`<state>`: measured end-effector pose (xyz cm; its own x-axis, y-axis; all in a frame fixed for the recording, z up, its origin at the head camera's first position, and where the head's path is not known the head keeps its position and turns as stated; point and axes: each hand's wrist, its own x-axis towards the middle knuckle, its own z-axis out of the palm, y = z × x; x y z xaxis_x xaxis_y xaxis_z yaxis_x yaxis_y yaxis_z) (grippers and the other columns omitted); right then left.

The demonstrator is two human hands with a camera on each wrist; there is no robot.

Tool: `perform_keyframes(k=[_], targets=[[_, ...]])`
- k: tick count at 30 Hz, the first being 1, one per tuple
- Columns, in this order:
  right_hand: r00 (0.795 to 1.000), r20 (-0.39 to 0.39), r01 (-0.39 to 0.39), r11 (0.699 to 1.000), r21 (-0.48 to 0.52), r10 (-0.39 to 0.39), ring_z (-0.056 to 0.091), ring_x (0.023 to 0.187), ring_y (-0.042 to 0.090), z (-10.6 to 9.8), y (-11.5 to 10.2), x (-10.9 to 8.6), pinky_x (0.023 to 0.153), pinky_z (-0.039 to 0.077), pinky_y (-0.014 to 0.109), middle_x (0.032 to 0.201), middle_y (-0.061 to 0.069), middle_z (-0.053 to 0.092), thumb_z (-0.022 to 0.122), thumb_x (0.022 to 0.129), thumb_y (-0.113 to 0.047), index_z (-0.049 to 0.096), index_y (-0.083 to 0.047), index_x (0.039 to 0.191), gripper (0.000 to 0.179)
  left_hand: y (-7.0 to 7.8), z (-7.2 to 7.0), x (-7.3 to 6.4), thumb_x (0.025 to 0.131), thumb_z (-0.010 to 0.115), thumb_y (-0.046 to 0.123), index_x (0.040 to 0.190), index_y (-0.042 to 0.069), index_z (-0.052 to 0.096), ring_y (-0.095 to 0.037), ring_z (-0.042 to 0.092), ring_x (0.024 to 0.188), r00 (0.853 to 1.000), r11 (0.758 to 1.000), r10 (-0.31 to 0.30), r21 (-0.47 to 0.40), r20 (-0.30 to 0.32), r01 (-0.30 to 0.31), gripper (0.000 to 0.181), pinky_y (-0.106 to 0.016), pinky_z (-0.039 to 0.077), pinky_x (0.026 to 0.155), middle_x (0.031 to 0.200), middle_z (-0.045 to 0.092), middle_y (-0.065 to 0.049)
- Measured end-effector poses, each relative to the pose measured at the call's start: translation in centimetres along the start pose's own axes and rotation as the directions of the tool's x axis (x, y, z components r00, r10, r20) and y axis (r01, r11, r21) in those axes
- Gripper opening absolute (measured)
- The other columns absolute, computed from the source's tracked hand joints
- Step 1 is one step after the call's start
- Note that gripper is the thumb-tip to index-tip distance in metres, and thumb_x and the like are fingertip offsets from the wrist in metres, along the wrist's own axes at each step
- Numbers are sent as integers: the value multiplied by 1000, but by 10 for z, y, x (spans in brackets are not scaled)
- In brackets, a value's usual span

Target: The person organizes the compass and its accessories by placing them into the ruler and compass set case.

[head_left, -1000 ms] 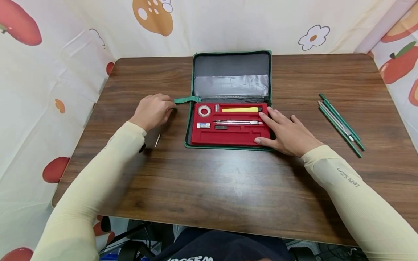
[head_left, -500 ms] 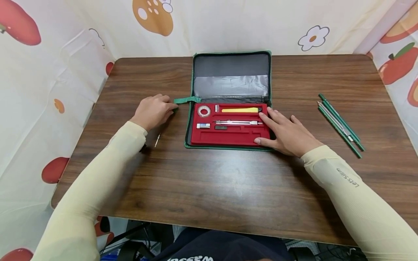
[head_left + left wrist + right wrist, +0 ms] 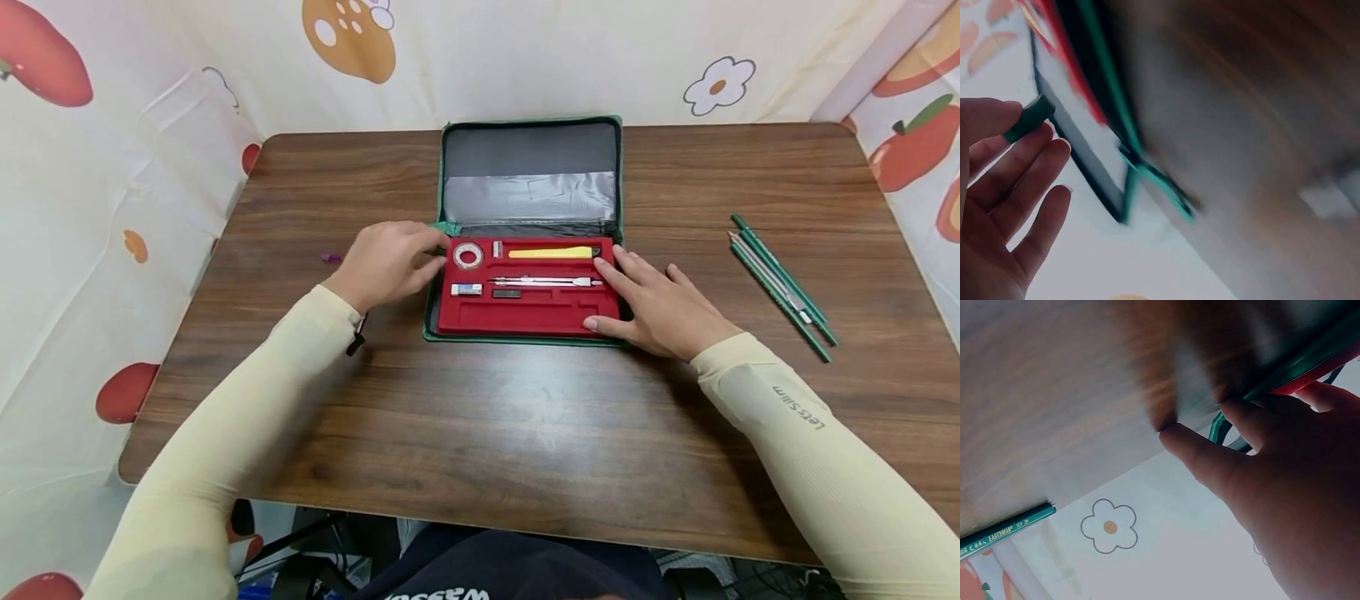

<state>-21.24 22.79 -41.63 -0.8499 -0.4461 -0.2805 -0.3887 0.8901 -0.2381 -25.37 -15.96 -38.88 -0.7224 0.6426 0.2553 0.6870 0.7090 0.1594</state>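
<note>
A green zip case (image 3: pixel 534 146) lies unfolded on the table, with a red tray (image 3: pixel 525 317) in its near half. Set into the tray are a white ring-shaped roll (image 3: pixel 468 256), a yellow-handled cutter (image 3: pixel 551 252), a silver compass (image 3: pixel 546 282), a white eraser (image 3: pixel 467 289) and a small dark block (image 3: pixel 507 293). At the case's left side, my left hand (image 3: pixel 396 260) pinches a small dark green block (image 3: pixel 1032 119) between thumb and fingers; its kind is unclear. My right hand (image 3: pixel 660 304) rests on the tray's right edge with its fingers spread.
Green pencils (image 3: pixel 783 287) and a silver pen-like item lie on the right of the table (image 3: pixel 480 442). A small purple object (image 3: pixel 331 258) lies to the left of my left hand. A patterned curtain (image 3: pixel 540 58) stands behind the table.
My left hand has moved right from the table to the case's left edge, carrying the green block. The purple object has come into view. My right hand has stayed put.
</note>
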Motion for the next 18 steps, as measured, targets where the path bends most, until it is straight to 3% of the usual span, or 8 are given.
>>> perform_keyframes(k=[4,7,14,18], targets=[[1000,5,-7,1000,4,7,13,151,37,-1,-1,0,113,11,71,167,15,10,44,85,-84,18,-18,162,105,23,5,10,90,76,25,102,11,67,-18,65,71,997,997,79,-13,22,-78,20,-37,55,69,92,74,-5],[1000,3,-9,1000,6,9,13,151,37,-2,-1,0,113,11,70,167,15,11,45,85,-83,18,-18,162,104,35,11,16,89,76,27,99,12,64,-19,68,77,991,992,121,-29,49,-119,22,-37,56,75,95,75,-4],[1000,-3,-1,1000,6,1,13,151,37,-2,-1,-1,113,11,70,166,15,11,44,86,-82,18,-18,162,103,50,18,25,90,75,23,91,12,61,-18,64,76,974,975,217,-71,60,-212,17,-36,54,76,88,70,-4],[1000,-2,-4,1000,5,4,14,151,37,0,0,-1,113,11,70,167,15,11,44,85,-83,18,-18,162,105,57,24,31,90,75,23,92,13,64,-17,66,82,963,962,265,-88,55,-259,15,-35,54,81,92,72,-2]])
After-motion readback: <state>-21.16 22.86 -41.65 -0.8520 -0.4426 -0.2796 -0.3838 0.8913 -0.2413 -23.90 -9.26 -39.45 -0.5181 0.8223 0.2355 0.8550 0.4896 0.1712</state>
